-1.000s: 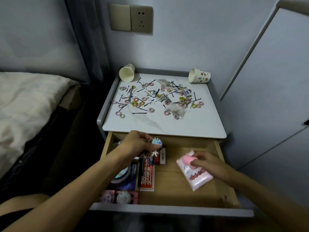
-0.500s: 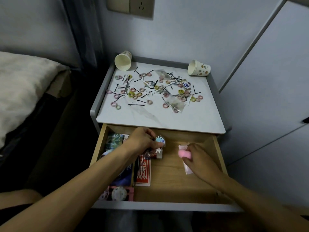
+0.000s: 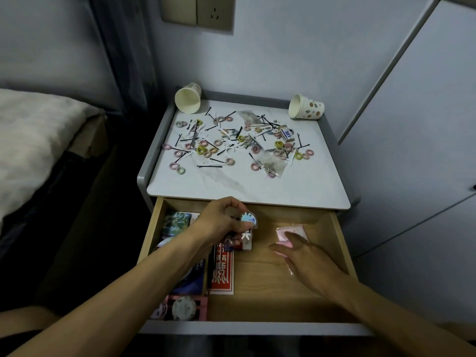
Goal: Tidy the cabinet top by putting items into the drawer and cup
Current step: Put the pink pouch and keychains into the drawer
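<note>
The wooden drawer stands pulled out below the white cabinet top. Over the drawer's back middle, my left hand pinches a small keychain charm with a shiny round face and dangling pieces. My right hand hovers with straight fingers over a pink plastic packet that lies at the drawer's back right. Two paper cups lie tipped on the cabinet top: a left cup and a right cup. Between them are scattered several hair rings and black hairpins.
A red card box, a dark box, a patterned tin and a pink case fill the drawer's left side. A small white box and clear bags lie on top. A bed is left, a wall right.
My right hand has let go of the pink packet, which now lies at the drawer's back right, and its fingers have straightened. My left hand still holds the charm, moved slightly toward the back.
</note>
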